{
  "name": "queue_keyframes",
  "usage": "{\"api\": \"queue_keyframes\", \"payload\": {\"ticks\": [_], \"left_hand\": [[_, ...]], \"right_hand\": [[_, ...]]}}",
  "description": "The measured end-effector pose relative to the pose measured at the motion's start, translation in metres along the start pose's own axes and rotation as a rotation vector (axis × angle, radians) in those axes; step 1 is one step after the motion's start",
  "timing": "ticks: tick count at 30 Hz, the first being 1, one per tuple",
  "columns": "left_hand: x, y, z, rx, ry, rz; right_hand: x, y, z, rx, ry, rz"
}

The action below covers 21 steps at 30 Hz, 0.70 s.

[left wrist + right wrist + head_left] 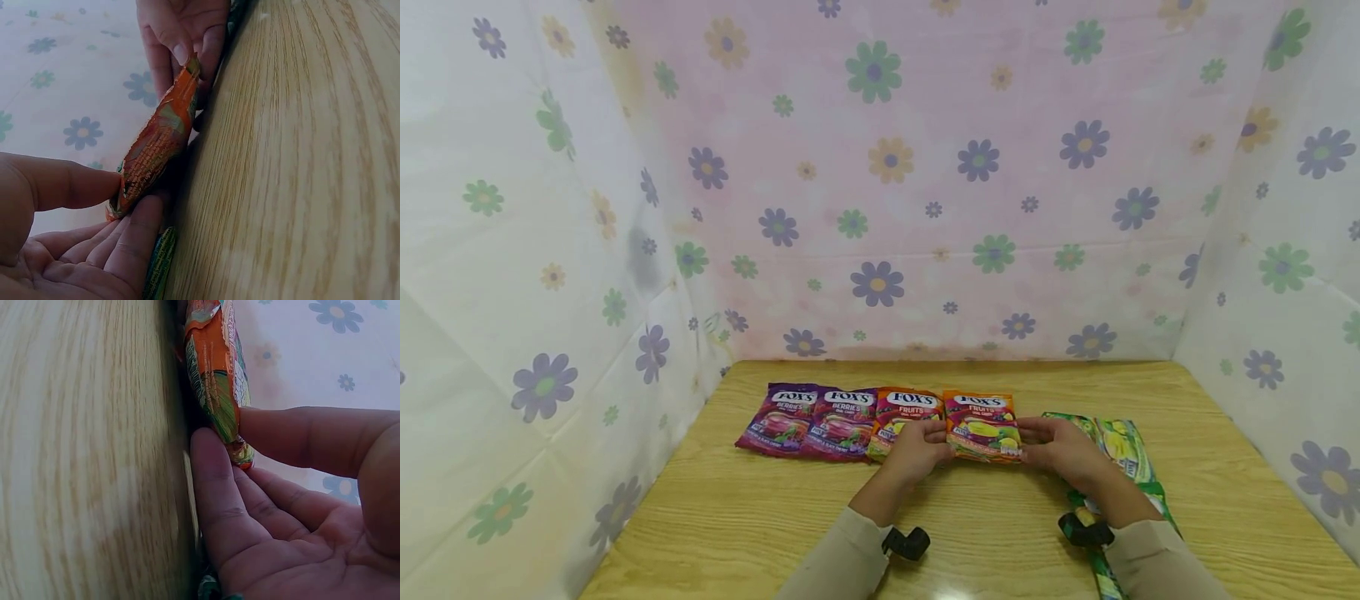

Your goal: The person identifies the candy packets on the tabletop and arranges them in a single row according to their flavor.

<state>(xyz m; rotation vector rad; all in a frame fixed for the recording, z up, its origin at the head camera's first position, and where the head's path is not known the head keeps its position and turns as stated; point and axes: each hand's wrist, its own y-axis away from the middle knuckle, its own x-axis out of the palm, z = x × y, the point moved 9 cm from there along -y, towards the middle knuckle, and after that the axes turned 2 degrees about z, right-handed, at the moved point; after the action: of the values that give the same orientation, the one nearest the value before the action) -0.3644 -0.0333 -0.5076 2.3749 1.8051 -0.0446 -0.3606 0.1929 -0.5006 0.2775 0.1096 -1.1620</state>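
Note:
An orange-and-red bag of Fox's fruits candy [982, 427] is held between both hands in the head view, its printed front facing up. My left hand [913, 454] pinches its left edge, thumb on top and fingers beneath. At the opposite edge my right hand [1066, 454] pinches it the same way. Both wrist views show the bag edge-on, close over the table: the left one its orange side [156, 144], the right one its lower corner [219, 394]. A second orange fruits bag [904, 402] lies just left, partly covered by my left hand.
Two purple berries candy bags, one at the far left [778, 421] and one beside it [841, 423], continue the row on the wooden table [760, 525]. Several green bags, including a yellow-green one [1123, 450], lie around my right forearm. Flowered cloth [925, 192] walls the back and sides.

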Motion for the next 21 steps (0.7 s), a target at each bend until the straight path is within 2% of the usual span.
{"api": "queue_keyframes", "payload": {"ticks": [21], "left_hand": [[0.0021, 0.0034, -0.0022, -0.001, -0.014, 0.006]], "right_hand": [[-0.0004, -0.0028, -0.008, 0.0, -0.01, -0.004]]}}
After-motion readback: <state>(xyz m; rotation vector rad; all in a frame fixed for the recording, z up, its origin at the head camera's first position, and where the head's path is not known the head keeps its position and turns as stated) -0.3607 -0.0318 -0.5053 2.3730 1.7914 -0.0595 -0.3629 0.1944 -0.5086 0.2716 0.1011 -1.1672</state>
